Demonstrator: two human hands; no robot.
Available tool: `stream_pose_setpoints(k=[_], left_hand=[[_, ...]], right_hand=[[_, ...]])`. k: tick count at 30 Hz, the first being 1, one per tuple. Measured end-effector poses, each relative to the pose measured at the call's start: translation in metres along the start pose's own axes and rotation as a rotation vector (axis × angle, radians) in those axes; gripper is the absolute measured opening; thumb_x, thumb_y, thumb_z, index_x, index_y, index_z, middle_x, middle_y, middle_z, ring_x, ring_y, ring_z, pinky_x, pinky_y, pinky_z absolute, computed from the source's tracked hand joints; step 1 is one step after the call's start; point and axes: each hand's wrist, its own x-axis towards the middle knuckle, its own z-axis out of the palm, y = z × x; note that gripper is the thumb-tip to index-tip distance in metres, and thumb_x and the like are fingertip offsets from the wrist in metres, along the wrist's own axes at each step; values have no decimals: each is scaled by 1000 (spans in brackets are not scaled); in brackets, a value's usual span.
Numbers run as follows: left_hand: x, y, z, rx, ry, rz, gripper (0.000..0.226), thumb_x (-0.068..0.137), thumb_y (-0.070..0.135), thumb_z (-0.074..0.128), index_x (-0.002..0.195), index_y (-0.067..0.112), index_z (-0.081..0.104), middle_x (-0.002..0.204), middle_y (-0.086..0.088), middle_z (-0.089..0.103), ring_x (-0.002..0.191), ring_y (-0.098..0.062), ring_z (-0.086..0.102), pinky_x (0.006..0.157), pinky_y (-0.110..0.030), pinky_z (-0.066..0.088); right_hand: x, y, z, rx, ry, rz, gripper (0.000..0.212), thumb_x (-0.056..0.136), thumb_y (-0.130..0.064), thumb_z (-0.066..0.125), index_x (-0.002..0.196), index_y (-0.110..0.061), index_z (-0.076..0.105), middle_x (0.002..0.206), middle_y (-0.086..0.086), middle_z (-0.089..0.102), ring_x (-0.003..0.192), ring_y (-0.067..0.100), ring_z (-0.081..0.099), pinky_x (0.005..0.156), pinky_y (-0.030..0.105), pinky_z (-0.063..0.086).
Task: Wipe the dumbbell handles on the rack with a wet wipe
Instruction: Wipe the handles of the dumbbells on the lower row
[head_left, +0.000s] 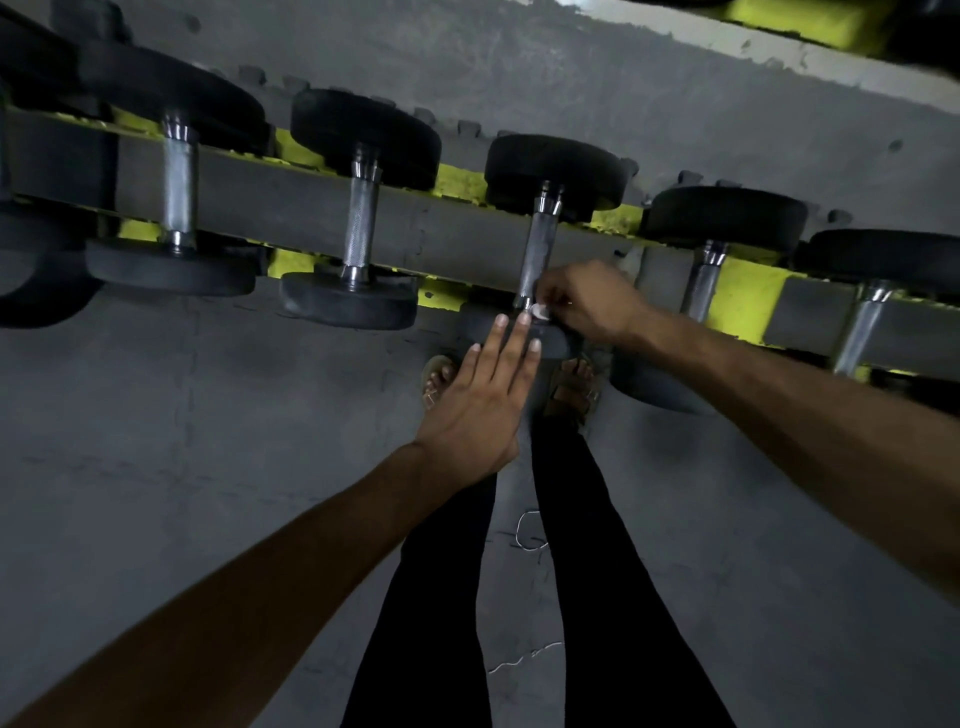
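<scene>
Looking straight down on the rack (291, 208): a grey rail with yellow patches runs across the view from upper left to lower right. Five dumbbells sit across it. Every handle lies crosswise to the rail, long axis pointing away from the person, with one black head on the far side and one on the near side.

The one in play is the third dumbbell handle (537, 244) from the left. It is a knurled steel bar, dull silver with brighter collars at both ends, and its far end leans slightly right. Its far head (556, 174) is a round black disc. Its near head (558, 343) is mostly covered by the hands.

The right hand (592, 304) comes in from the right with fingers curled, pinching a small white wet wipe (540, 312) against the near end of that handle, right at the collar. Only a scrap of the wipe shows past the fingertips.

The left hand (483, 410) comes up from below, flat, fingers straight and close together, holding nothing. Its fingertips reach over the near head just beside the wipe; whether they press on it I cannot tell.

So the handle stretches away just beyond both hands. Underneath are black trouser legs (597, 571) and sandalled feet (439, 379) on the grey floor (208, 415).
</scene>
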Motion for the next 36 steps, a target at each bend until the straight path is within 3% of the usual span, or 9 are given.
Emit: stream_pose_setpoints(k=[4, 7, 9, 12, 17, 20, 23, 27, 36], left_hand=[[1, 0, 0, 8, -1, 6, 105, 89, 39, 58, 163, -1, -5, 166, -29, -24, 157, -46, -13, 127, -54, 18], [1, -3, 1, -5, -16, 20, 106, 88, 40, 60, 163, -1, -4, 166, -29, -23, 157, -45, -14, 127, -55, 18], [0, -4, 1, -8, -19, 28, 106, 89, 39, 61, 163, 0, -3, 167, -28, -23, 157, -44, -14, 127, -55, 18], [0, -5, -1, -15, -24, 36, 105, 90, 38, 60, 163, 0, -4, 167, -28, -24, 157, -44, -15, 127, -54, 17], [1, -5, 2, -20, -10, 38, 106, 87, 37, 61, 163, -1, -3, 166, -28, -23, 157, -45, -14, 126, -55, 19], [1, -5, 4, -14, 0, 39, 107, 86, 37, 61, 163, -1, -2, 166, -29, -22, 157, -45, -13, 126, -55, 19], [1, -5, 3, -16, 0, 37, 105, 87, 36, 60, 163, -2, -1, 166, -30, -22, 157, -46, -13, 126, -55, 20], [0, -4, 0, -11, -10, 29, 108, 85, 39, 61, 163, -2, -1, 166, -30, -22, 156, -47, -13, 126, -55, 17], [1, -5, 2, 15, -7, 32, 108, 86, 39, 62, 163, -3, -1, 166, -32, -21, 156, -48, -11, 126, -55, 20]], right_hand=[[10, 10, 32, 619, 163, 405, 17, 86, -3, 70, 75, -16, 65, 75, 4, 71, 70, 18, 65, 69, 37, 54], [24, 3, 37, 949, 201, 565, 28, 82, 13, 60, 67, -12, 59, 64, 7, 63, 56, 15, 57, 55, 26, 49], [28, 2, 37, 1084, 153, 590, 22, 80, 15, 57, 70, -4, 64, 59, 7, 64, 50, 14, 58, 50, 23, 49], [28, 10, 37, 1155, 129, 604, 19, 80, 13, 59, 95, 9, 70, 78, 18, 67, 63, 22, 62, 59, 29, 55], [43, 13, 5, 1442, 252, 590, 19, 96, 3, 53, 85, -12, 59, 72, 6, 61, 60, 17, 59, 63, 31, 54], [65, 5, -9, 1589, 437, 692, 19, 97, 6, 48, 95, -9, 59, 75, 6, 60, 63, 17, 61, 57, 30, 54], [52, -14, 8, 1358, 626, 741, 25, 93, 5, 58, 78, -16, 61, 73, 3, 63, 65, 16, 59, 59, 30, 53], [3, -25, 53, 814, 456, 664, 20, 85, -11, 71, 69, -22, 68, 72, -4, 71, 71, 13, 67, 71, 31, 55], [37, -33, 10, 731, 770, 607, 3, 90, -11, 67, 88, -11, 70, 82, -1, 68, 75, 12, 62, 66, 23, 48]])
